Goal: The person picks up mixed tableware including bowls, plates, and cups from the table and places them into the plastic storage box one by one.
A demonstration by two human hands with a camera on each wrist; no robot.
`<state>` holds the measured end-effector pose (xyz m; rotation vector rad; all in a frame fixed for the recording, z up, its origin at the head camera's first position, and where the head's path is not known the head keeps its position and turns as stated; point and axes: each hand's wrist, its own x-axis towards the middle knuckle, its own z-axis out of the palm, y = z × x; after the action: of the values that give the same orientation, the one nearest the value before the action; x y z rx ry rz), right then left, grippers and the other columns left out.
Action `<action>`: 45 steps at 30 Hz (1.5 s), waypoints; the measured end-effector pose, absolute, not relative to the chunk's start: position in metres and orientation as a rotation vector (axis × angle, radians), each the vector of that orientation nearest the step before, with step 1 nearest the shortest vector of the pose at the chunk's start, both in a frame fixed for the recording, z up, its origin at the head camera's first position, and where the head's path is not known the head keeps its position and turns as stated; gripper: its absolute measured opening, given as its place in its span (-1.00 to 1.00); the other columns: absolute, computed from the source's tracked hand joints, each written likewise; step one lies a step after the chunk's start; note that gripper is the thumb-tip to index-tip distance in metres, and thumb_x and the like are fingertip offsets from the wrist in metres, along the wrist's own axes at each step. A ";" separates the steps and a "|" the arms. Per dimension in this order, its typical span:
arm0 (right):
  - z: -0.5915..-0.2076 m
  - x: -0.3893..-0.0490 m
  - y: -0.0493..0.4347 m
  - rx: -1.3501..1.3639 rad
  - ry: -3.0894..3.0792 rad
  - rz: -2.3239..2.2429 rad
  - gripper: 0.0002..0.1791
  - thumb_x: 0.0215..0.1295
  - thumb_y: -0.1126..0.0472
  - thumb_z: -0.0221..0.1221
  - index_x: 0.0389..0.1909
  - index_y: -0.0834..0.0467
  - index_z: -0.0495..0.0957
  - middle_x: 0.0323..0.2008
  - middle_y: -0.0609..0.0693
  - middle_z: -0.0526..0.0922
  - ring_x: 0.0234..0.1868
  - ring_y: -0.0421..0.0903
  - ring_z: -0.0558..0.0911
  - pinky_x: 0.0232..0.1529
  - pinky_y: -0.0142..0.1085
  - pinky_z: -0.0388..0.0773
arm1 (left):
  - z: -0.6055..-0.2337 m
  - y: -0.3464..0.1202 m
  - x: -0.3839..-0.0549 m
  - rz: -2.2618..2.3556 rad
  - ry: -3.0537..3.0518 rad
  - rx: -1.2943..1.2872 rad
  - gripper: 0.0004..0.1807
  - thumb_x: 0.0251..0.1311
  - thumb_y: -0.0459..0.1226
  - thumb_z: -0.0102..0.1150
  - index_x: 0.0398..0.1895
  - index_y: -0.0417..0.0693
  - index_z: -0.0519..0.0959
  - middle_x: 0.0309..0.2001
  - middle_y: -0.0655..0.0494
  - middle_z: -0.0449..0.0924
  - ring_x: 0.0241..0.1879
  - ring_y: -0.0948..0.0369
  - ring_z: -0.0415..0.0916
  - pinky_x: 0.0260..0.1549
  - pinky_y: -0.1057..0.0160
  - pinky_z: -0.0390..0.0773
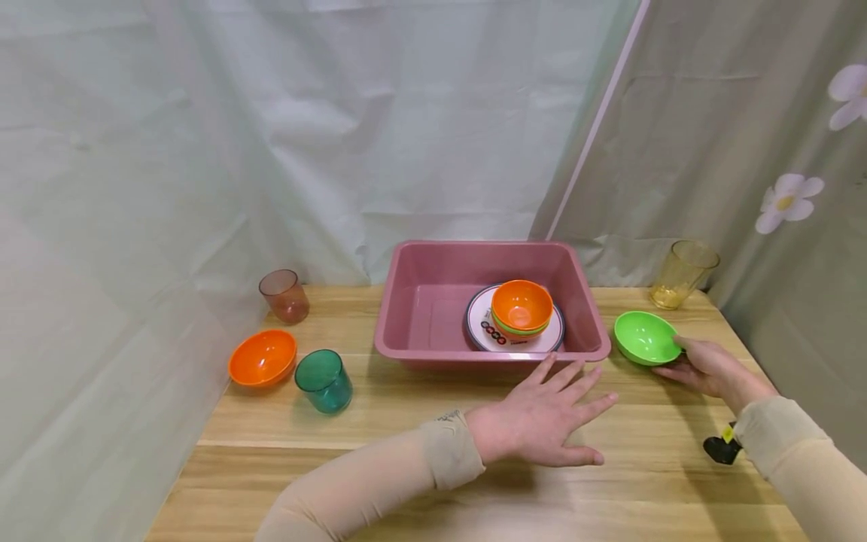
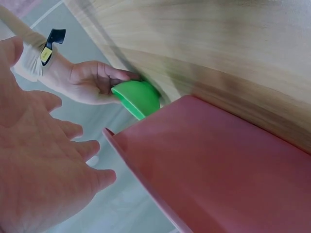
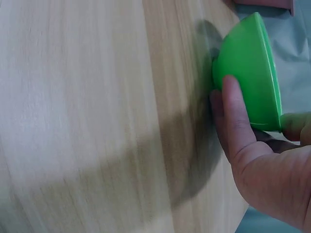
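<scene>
My right hand (image 1: 704, 367) pinches the near right rim of a green bowl (image 1: 645, 338), thumb at the rim and fingers under its side. In the right wrist view the bowl (image 3: 248, 73) stands at or just above the table; I cannot tell which. My left hand (image 1: 542, 418) is spread with straight fingers in front of the pink basin (image 1: 433, 355), holding nothing. Inside the basin, a white plate (image 1: 478, 320) carries stacked bowls, an orange bowl (image 1: 521, 302) on top and a green rim beneath it.
At the left stand an orange bowl (image 1: 263, 358), a teal cup (image 1: 325, 382) and a reddish clear cup (image 1: 284, 296). A yellowish clear cup (image 1: 682, 275) stands at the back right. Curtains (image 1: 420, 135) hang behind and beside the wooden table (image 1: 379, 482).
</scene>
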<state>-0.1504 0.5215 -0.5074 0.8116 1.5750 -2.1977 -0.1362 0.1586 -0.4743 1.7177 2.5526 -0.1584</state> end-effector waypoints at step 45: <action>-0.402 -0.144 0.456 0.339 1.813 -2.178 -0.26 0.69 0.03 -0.29 0.57 0.35 -0.38 -0.12 0.04 0.68 -0.06 -0.01 0.74 0.14 -0.06 0.60 | -0.412 0.097 -0.201 -0.034 2.651 1.600 -0.09 0.36 0.48 -0.56 0.68 0.35 -0.19 0.67 0.11 -0.36 0.63 0.05 -0.41 0.51 -0.14 -0.40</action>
<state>-0.1436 0.4562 -0.4017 0.3395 1.8126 -2.1779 -0.2010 0.0974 -0.4118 1.5996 2.6512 -0.0335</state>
